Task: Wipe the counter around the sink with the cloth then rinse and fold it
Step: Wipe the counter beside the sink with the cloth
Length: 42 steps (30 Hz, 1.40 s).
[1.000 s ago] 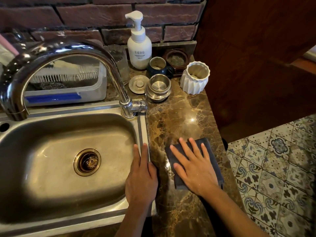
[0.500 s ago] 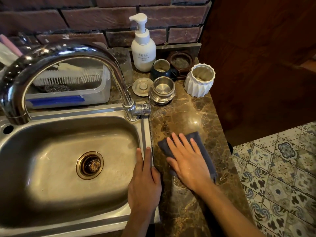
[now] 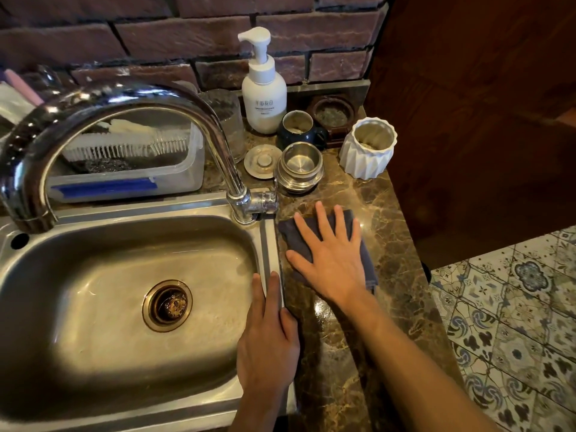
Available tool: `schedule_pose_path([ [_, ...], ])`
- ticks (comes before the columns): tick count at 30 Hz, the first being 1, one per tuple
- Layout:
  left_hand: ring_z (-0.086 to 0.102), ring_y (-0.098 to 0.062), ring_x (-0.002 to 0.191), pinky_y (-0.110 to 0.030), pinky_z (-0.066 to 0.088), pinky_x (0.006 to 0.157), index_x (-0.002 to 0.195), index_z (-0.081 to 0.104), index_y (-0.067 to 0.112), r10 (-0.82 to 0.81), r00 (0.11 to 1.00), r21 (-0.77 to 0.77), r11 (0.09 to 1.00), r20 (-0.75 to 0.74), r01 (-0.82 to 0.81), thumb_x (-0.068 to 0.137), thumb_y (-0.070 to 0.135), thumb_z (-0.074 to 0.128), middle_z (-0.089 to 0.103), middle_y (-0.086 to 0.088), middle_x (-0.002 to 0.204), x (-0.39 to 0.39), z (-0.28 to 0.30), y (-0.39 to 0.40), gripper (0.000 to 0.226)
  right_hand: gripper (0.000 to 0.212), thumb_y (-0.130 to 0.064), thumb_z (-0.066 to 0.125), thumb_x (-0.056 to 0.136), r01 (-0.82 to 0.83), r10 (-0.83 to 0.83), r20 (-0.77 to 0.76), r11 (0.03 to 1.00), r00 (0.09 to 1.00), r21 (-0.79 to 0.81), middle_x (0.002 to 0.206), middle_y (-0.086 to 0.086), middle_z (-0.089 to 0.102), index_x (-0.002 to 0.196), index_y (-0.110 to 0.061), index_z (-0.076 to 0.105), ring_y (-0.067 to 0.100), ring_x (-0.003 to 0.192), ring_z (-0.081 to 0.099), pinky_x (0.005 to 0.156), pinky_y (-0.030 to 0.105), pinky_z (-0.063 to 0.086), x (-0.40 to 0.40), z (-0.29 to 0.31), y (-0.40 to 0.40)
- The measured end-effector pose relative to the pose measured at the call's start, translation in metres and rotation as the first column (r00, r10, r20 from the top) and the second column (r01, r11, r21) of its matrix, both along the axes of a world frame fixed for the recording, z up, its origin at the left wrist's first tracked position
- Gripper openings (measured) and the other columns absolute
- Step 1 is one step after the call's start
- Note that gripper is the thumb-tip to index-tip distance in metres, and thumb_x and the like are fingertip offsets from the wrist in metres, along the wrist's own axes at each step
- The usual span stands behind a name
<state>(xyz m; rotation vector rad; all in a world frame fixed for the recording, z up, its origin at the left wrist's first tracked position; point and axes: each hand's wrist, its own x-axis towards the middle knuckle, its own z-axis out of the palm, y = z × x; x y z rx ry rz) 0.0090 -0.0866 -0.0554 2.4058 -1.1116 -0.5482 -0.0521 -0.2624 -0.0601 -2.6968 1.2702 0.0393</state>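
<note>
A brown marble surface (image 3: 367,363) runs between a steel sink (image 3: 93,410) and patterned floor tiles (image 3: 514,322), under a brick wall (image 3: 187,29). The right hand (image 3: 333,260), its grip wide with fingers spread flat, presses the dark cloth (image 3: 294,236) just beside the sink's rim. The left hand (image 3: 268,344) rests flat on that rim, holding nothing.

The bare strip of bench (image 3: 383,213) runs from 12 to 6 o'clock between the sink (image 3: 124,307) rim and the bench's outer edge. At 12 o'clock it is closed off by a steel cup (image 3: 300,165), a flat metal lid (image 3: 263,160), a white ribbed pot (image 3: 369,148), a dark mug (image 3: 297,126) and a soap pump bottle (image 3: 264,98), standing close together. At 10 o'clock the tap (image 3: 124,120) base and its lever stand at the sink corner, just beside the cloth (image 3: 293,235). The left hand (image 3: 268,347) lies along the sink rim. Bare marble shows at 3 o'clock of the right hand (image 3: 335,260) and toward 6 o'clock.
</note>
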Motion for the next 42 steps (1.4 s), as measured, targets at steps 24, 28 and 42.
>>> schedule_pose_path([
  [24, 0.059, -0.019, 0.125, -0.040, 0.055, 0.085, 0.150, -0.007, 0.057, 0.001, 0.998, -0.004, 1.000, -0.058, -0.001, 0.100, 0.047, 0.020, -0.009, 0.024, 0.162, 0.000, 0.003, 0.002, 0.058, 0.058, -0.046, 0.033, 0.102, -0.204, 0.204, 0.008, 0.977, 0.979, 0.060, 0.168, -0.001, 0.019, 0.158, -0.040, 0.018, 0.032, 0.155, 0.013, 0.123, 0.057, 0.012, -0.043, 0.006, 0.073],
  [28, 0.059, -0.022, 0.124, -0.041, 0.056, 0.084, 0.151, -0.005, 0.056, -0.011, 0.998, -0.002, 1.000, -0.056, 0.011, 0.096, 0.053, 0.012, -0.008, 0.022, 0.162, 0.002, 0.004, 0.001, 0.058, 0.061, -0.046, 0.026, 0.101, -0.040, 0.043, -0.080, 0.999, 0.996, 0.032, 0.168, -0.004, 0.018, 0.159, -0.037, 0.012, 0.029, 0.155, 0.015, 0.123, 0.053, 0.011, -0.108, 0.008, 0.030],
  [42, 0.041, -0.022, 0.142, -0.044, 0.048, 0.097, 0.148, -0.012, 0.056, -0.049, 0.995, 0.028, 0.998, -0.087, 0.051, 0.086, 0.073, 0.001, -0.015, 0.023, 0.161, 0.002, 0.008, 0.000, 0.065, 0.060, -0.051, 0.035, 0.101, -0.232, 0.239, -0.051, 0.966, 0.970, 0.116, 0.168, -0.005, 0.015, 0.158, -0.039, 0.017, 0.028, 0.156, 0.007, 0.123, 0.055, 0.010, -0.097, 0.015, 0.094],
])
